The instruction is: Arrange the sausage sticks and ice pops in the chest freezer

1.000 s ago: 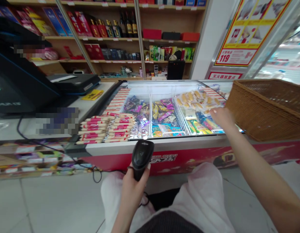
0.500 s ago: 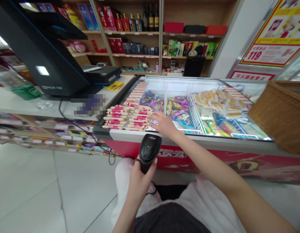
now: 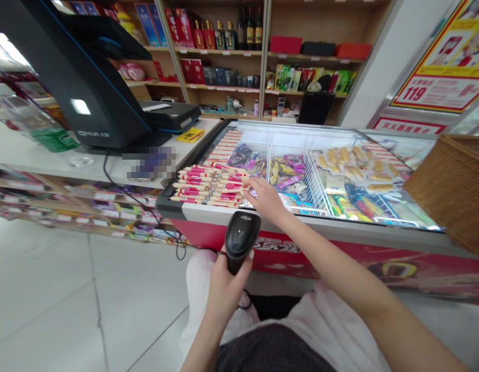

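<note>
A black handheld barcode scanner [image 3: 241,240] is gripped in my left hand [image 3: 229,279], upright in front of the freezer's front edge, its head facing away from me. Cream stick-shaped packets with red labels [image 3: 192,183] lie stacked in two rows on the left end of the chest freezer [image 3: 208,219]. My right hand [image 3: 264,196] reaches across to the right-hand row. Thumb and fingers close around the end of one packet there, which stays on the pile. The fingertips partly hide that end.
Left of the freezer, a counter [image 3: 107,170] carries a black checkout terminal [image 3: 103,103] and a plastic bottle [image 3: 53,137]. A wicker basket [image 3: 452,186] stands at the freezer's right end. Bagged frozen goods [image 3: 289,170] show through the glass. A cable [image 3: 134,196] hangs from the counter.
The whole view has shifted slightly to the right. My right hand stays at the packets' ends and my left hand keeps the scanner in nearly the same place.
</note>
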Tool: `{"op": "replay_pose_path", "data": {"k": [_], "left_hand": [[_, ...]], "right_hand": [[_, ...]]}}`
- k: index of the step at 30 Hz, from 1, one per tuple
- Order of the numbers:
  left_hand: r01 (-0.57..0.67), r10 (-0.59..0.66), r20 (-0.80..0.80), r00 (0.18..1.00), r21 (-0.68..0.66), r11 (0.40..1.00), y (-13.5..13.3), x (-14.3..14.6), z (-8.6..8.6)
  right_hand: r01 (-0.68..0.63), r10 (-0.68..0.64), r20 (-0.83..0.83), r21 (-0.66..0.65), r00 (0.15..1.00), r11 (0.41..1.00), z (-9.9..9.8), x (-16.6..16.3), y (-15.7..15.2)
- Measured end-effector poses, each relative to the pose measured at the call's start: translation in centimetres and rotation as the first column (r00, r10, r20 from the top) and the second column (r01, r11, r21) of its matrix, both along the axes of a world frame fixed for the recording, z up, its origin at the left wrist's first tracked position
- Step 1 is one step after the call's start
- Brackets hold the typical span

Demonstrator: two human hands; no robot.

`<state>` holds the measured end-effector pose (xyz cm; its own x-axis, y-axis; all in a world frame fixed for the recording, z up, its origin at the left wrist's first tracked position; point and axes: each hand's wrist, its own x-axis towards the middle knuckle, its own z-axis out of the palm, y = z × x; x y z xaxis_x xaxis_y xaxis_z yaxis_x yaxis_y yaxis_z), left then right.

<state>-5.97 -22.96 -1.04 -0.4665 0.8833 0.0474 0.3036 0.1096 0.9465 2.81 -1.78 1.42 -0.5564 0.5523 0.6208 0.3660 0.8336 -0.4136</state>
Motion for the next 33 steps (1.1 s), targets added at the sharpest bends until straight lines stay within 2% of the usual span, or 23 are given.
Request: {"op": "replay_pose_path", "data": {"k": [2, 5, 7, 10, 13, 17, 23, 33], "left_hand": [[0.007, -0.007, 0.021, 1.0, -0.013, 1.0, 0.0, 0.3, 0.0], [0.026, -0.026, 0.023, 0.999, -0.007, 1.0, 0.3, 0.7, 0.0], [0.064, -0.064, 0.006, 0.998, -0.009, 0.998, 0.7, 0.9, 0.1], [0.14, -0.141, -0.019, 0.99, -0.04, 0.989, 1.3, 1.4, 0.6], [0.182, -0.185, -0.049, 0.982, -0.059, 0.982, 1.9, 2.3, 1.2], [0.227, -0.231, -0.065, 0.971, -0.055, 0.972, 2.5, 3.5, 1.8], [0.196, -0.2, -0.07, 0.977, -0.062, 0.979, 2.9, 4.4, 2.1], [0.15, -0.15, -0.027, 0.988, -0.023, 0.988, 2.6, 5.3, 2.6]], "right_hand": [[-0.004, -0.011, -0.104, -0.145, 0.995, 0.989, -0.2, 1.9, -0.2], [-0.062, -0.072, -0.331, -0.377, 0.941, 0.924, -0.7, 5.9, 0.0], [-0.113, -0.128, -0.454, -0.467, 0.881, 0.877, -1.0, 8.7, 0.4], [-0.101, -0.212, -0.488, -0.538, 0.847, 0.837, -1.4, 12.2, 0.8], [-0.068, -0.25, -0.462, -0.568, 0.851, 0.82, -1.7, 13.9, 0.9], [-0.092, -0.229, -0.483, -0.552, 0.845, 0.828, -1.8, 13.9, 0.7], [-0.156, -0.208, -0.539, -0.553, 0.816, 0.819, -1.7, 13.8, 0.4], [-0.143, -0.201, -0.508, -0.559, 0.837, 0.817, -1.5, 13.9, 0.1]]}}
